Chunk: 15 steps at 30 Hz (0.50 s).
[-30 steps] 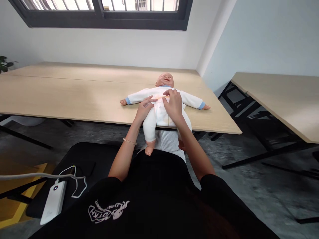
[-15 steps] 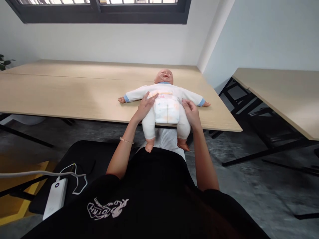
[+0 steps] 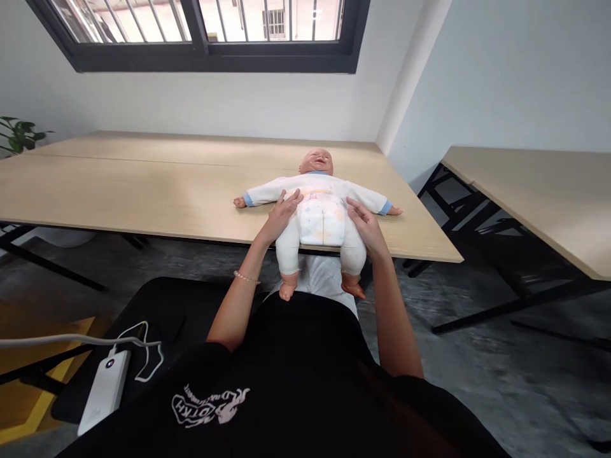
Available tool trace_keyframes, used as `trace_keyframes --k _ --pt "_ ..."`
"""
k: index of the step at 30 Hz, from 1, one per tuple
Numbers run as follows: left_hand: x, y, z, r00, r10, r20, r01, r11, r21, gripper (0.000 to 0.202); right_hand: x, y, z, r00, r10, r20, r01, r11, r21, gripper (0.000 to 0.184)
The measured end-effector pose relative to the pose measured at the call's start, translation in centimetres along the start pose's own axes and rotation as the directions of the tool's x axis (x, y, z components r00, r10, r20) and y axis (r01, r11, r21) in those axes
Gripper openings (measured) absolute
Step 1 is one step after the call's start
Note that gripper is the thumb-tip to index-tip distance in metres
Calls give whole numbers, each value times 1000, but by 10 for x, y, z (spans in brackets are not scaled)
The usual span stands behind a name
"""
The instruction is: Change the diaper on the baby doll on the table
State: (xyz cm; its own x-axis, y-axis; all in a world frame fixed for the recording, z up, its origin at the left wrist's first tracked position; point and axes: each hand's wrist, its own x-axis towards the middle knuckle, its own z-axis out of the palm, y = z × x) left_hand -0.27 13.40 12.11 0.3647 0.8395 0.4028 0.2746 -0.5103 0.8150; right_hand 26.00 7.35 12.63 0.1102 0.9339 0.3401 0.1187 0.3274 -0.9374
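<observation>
A baby doll (image 3: 317, 162) in a white top with blue cuffs lies on its back on the light wooden table (image 3: 191, 191), its lower legs hanging over the front edge toward me. A white patterned diaper (image 3: 321, 219) is around its hips. My left hand (image 3: 282, 216) rests along one side of the diaper's waist, fingers stretched out and spread. On the other side, my right hand (image 3: 366, 224) touches the diaper's edge near the hip, its fingers fairly straight and its fingertips against the doll.
A second table (image 3: 534, 184) stands at the right across a gap. On my left, a black chair (image 3: 157, 305) bears a white power bank (image 3: 105, 388) with a cable. A wall and a barred window (image 3: 267, 25) are behind the table; a plant (image 3: 21, 135) shows at far left.
The view has tilted up, showing more of the window. My right hand's fingers look straighter than before; my left hand stays at the diaper's side. The doll lies as it did.
</observation>
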Motion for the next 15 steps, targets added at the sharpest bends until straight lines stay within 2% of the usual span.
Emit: trace_keyframes --k 5,10,13,15 --pt "1 -2 1 998 -67 6 68 996 -56 53 2 -1 3 999 -18 45 19 1000 -4 66" --pt "2 -4 2 1000 16 18 -13 989 -144 52 -3 -4 7 996 5 87 -5 1000 3 74" --pt "1 -5 2 999 -33 4 34 990 -141 56 -7 -5 10 996 20 90 -20 1000 1 77" --pt "1 -7 2 997 -71 -44 63 986 -155 65 -7 -4 11 995 45 86 -45 999 -7 81"
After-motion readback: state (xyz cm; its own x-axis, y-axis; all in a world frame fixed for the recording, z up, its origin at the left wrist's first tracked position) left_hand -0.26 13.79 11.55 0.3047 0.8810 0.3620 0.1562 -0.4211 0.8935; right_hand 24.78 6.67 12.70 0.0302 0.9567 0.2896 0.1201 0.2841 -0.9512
